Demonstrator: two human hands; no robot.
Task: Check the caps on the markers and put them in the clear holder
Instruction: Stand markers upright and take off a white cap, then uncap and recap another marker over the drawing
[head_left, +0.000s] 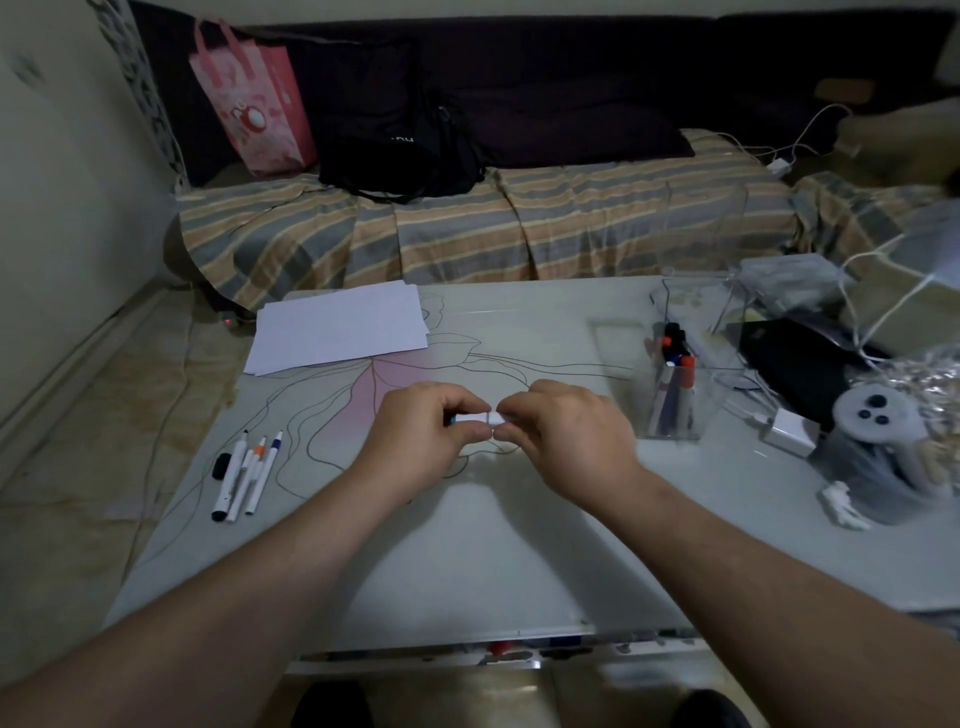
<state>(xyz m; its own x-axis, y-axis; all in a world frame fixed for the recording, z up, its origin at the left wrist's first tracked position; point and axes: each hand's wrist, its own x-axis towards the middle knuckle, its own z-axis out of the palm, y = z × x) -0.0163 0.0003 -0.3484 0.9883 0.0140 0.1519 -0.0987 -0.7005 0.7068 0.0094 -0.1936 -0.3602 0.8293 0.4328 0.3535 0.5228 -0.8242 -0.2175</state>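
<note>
Both my hands meet over the middle of the table on one white marker (475, 419), held level between them. My left hand (421, 431) grips its left end and my right hand (566, 431) pinches its right end; the cap is hidden by my fingers. Three more white markers (244, 475) lie side by side near the table's left edge, with a loose black cap (222, 465) beside them. The clear holder (691, 364) stands at the right with several capped markers upright inside it.
A stack of white paper (340, 327) lies at the table's far left. Plastic bags, a white charger (792, 431), cables and a grey controller (872, 410) crowd the right side. A striped sofa (519, 228) with bags runs behind the table (467, 561).
</note>
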